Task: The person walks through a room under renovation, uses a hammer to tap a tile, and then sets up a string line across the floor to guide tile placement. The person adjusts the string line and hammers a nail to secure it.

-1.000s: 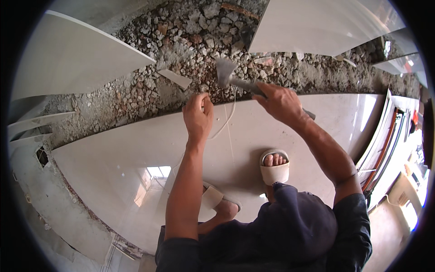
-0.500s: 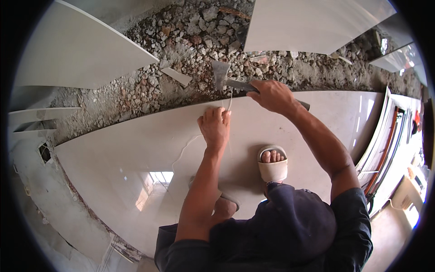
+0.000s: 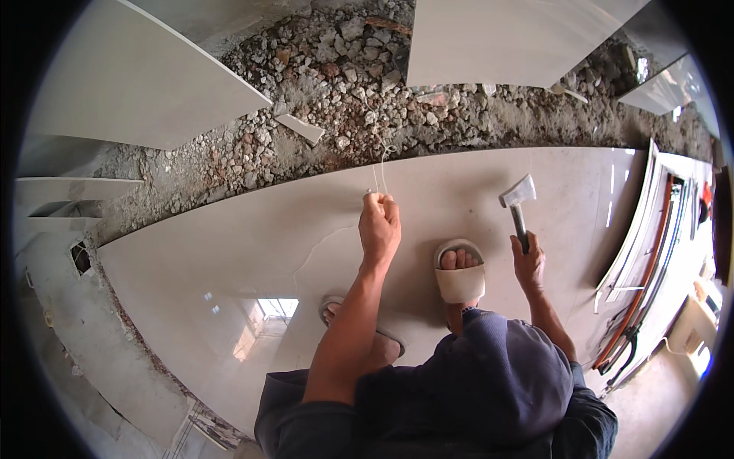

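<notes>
Drawn back, the right hand (image 3: 530, 264) grips a hatchet (image 3: 520, 191); the left hand (image 3: 380, 229) pinches string (image 3: 384, 172) leading ahead, apparently positioning it, needing steadiness.

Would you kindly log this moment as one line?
left hand: pinching pale string | right hand: gripping hatchet | rubble: beyond glossy slab

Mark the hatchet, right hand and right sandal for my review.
Hatchet (image 3: 518, 196), head view: metal head.
Right hand (image 3: 529, 264), head view: middle of the hand.
Right sandal (image 3: 462, 284), head view: broad strap.
</notes>
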Available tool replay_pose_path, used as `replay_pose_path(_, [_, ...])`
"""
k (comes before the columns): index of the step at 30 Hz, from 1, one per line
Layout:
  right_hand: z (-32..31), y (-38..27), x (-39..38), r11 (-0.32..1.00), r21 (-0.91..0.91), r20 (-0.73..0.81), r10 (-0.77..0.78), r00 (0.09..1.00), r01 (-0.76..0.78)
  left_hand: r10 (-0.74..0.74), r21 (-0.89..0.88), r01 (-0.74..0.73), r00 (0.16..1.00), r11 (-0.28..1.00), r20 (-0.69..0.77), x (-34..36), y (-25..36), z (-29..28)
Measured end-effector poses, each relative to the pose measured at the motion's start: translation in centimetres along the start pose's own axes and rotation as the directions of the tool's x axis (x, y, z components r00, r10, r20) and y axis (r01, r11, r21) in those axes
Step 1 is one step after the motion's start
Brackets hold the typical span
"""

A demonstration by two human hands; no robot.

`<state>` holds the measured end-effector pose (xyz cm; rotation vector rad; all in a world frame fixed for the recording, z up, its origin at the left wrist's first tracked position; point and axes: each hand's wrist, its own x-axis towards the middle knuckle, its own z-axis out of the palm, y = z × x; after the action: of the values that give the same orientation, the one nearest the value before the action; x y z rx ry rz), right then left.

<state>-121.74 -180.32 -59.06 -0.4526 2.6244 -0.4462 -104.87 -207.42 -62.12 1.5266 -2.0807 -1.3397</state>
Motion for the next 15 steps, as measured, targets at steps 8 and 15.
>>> replay_pose_path(8, [0.9, 3.9, 0.2, 0.992, -0.105, -0.168, -0.091, 0.982, 0.075, -0.294, -0.464, 0.324, 0.946, 0.824, 0.137, -2.1, 1.9, -0.2])
replay_pose_path(15, [1.5, 4.3, 0.9, 0.996, -0.07, -0.202, -0.075, 0.976, 0.062, -0.396, -0.606, 0.435, 0.895, 0.667, 0.207, -2.3, 4.0, -0.7])
